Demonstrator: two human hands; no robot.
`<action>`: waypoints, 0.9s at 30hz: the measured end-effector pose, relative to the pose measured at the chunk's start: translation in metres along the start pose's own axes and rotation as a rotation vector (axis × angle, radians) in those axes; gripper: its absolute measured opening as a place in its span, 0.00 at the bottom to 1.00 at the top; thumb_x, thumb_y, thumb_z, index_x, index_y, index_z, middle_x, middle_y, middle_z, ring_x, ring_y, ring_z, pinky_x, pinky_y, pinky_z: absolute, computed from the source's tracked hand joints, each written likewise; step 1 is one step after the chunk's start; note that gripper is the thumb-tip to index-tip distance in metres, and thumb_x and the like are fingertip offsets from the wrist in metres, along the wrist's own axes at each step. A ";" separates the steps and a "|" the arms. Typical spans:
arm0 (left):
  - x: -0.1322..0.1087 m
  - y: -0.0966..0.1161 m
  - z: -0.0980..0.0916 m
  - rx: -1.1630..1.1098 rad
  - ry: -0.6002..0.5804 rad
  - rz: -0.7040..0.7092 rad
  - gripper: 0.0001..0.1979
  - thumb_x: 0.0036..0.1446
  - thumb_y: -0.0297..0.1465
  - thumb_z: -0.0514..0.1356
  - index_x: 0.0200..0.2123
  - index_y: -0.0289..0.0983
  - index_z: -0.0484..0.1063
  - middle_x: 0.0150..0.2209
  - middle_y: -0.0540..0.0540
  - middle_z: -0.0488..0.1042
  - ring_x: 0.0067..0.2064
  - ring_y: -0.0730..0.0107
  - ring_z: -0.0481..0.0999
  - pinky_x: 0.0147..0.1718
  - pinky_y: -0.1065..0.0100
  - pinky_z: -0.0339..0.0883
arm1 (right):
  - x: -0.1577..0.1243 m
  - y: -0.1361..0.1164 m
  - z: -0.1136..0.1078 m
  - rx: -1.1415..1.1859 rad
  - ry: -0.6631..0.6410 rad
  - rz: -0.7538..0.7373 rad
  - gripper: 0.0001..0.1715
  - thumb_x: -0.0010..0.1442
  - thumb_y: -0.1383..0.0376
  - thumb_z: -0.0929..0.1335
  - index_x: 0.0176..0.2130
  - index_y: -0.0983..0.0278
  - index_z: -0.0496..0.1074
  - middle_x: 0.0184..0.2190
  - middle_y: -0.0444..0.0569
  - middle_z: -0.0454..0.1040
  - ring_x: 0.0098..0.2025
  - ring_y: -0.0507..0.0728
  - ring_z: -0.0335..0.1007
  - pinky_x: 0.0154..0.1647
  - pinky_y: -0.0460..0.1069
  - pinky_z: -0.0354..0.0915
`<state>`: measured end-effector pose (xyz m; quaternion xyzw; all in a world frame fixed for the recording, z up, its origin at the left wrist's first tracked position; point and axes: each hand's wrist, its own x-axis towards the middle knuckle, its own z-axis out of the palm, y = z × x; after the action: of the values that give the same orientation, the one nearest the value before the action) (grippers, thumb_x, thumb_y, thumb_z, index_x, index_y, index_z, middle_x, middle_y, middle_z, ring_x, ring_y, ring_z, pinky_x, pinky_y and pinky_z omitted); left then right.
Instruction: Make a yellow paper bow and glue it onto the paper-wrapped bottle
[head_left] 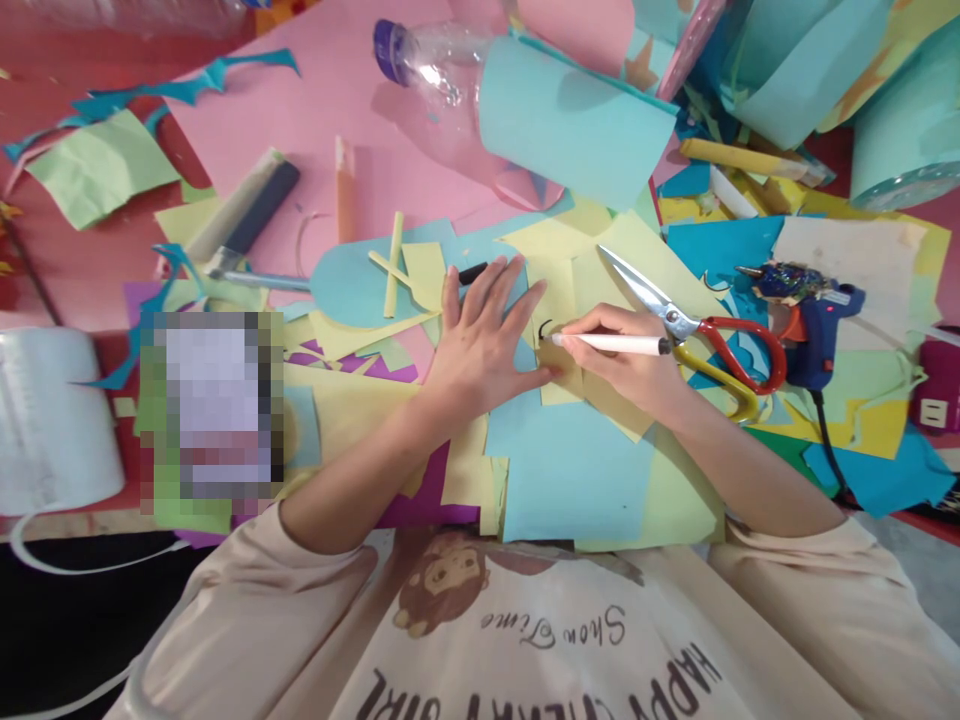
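Observation:
My right hand (626, 352) grips a white marker pen (619, 344), its tip at a small yellow paper piece (559, 375). A short curved black line shows on that paper by the tip. My left hand (484, 335) lies palm down with fingers spread over blue and yellow paper, its thumb reaching the yellow piece's edge. A black pen cap (473, 273) lies by the left fingertips. Just right of my right hand, scissors (679, 320) with one red and one yellow handle lie with blades pointing up and left.
A blue glue gun (817, 335) with its cord rests at right. A clear bottle (450, 70) wrapped in light blue paper lies at the back. Cutters (259, 210), a white roll (56, 420), a blurred-out rectangular object (217, 400) and paper scraps cover the left side.

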<state>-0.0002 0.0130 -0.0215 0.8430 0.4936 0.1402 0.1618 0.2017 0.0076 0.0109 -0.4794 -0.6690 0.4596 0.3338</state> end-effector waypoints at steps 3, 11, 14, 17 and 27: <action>0.000 0.000 0.001 -0.006 0.008 -0.010 0.42 0.51 0.48 0.64 0.66 0.44 0.54 0.70 0.38 0.52 0.71 0.45 0.50 0.68 0.40 0.33 | 0.000 0.000 0.000 0.003 0.000 0.007 0.08 0.59 0.64 0.70 0.29 0.64 0.73 0.27 0.44 0.77 0.28 0.50 0.69 0.28 0.45 0.62; 0.000 0.001 -0.001 -0.016 -0.002 -0.031 0.42 0.51 0.49 0.64 0.66 0.47 0.54 0.70 0.40 0.52 0.71 0.45 0.49 0.69 0.40 0.34 | 0.001 -0.001 -0.001 -0.001 0.001 0.042 0.06 0.57 0.67 0.70 0.27 0.64 0.72 0.26 0.43 0.76 0.27 0.50 0.68 0.28 0.46 0.62; 0.001 0.002 -0.002 -0.025 0.001 -0.030 0.41 0.52 0.49 0.63 0.66 0.48 0.54 0.70 0.40 0.52 0.71 0.45 0.49 0.69 0.39 0.34 | 0.001 -0.001 -0.002 0.007 0.004 0.053 0.07 0.56 0.68 0.70 0.26 0.63 0.71 0.25 0.42 0.75 0.26 0.50 0.68 0.27 0.46 0.62; 0.001 0.002 -0.002 -0.027 -0.010 -0.037 0.41 0.51 0.49 0.64 0.66 0.47 0.54 0.70 0.41 0.51 0.71 0.46 0.49 0.69 0.40 0.34 | 0.001 0.000 -0.002 0.014 0.008 0.057 0.08 0.55 0.67 0.70 0.25 0.63 0.69 0.23 0.41 0.74 0.25 0.49 0.65 0.25 0.46 0.60; 0.001 0.002 -0.002 -0.018 -0.014 -0.036 0.43 0.49 0.47 0.66 0.66 0.46 0.55 0.70 0.40 0.52 0.71 0.45 0.50 0.69 0.39 0.34 | 0.000 0.002 -0.003 0.009 0.029 0.091 0.09 0.53 0.69 0.70 0.23 0.63 0.67 0.21 0.40 0.71 0.23 0.48 0.61 0.23 0.46 0.57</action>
<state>0.0008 0.0131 -0.0191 0.8335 0.5061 0.1356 0.1754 0.2049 0.0088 0.0099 -0.5144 -0.6395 0.4704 0.3243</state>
